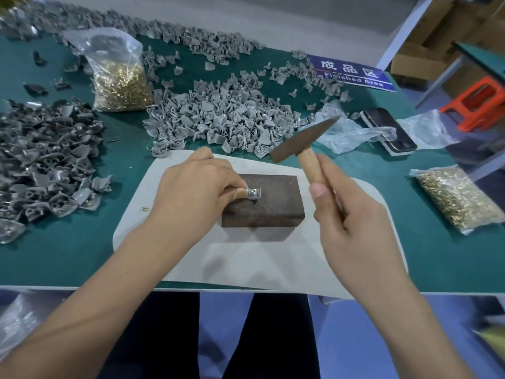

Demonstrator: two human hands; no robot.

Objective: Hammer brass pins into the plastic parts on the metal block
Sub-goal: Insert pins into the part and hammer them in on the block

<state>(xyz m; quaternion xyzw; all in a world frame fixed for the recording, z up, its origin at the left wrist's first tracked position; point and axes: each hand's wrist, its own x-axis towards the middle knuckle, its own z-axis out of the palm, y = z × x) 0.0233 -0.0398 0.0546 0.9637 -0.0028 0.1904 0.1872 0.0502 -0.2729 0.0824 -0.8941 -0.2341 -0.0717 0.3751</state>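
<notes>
A dark rusty metal block point(269, 212) lies on a pale grey mat point(246, 258). On its top near the left side sits a small grey plastic part point(254, 193) with a brass pin in it. My left hand point(194, 192) pinches that part at its left edge. My right hand point(347, 212) grips the wooden handle of a hammer point(303, 142), whose metal head hangs raised above and to the right of the block. One loose brass pin point(144, 208) lies on the green table left of the mat.
Piles of grey plastic parts point(218, 116) spread behind the mat, darker ones point(46, 160) at the left. Bags of brass pins stand at back left point(120, 77) and at the right point(456, 198). A phone point(388, 129), crumpled plastic and a blue sign point(352, 72) lie at back right.
</notes>
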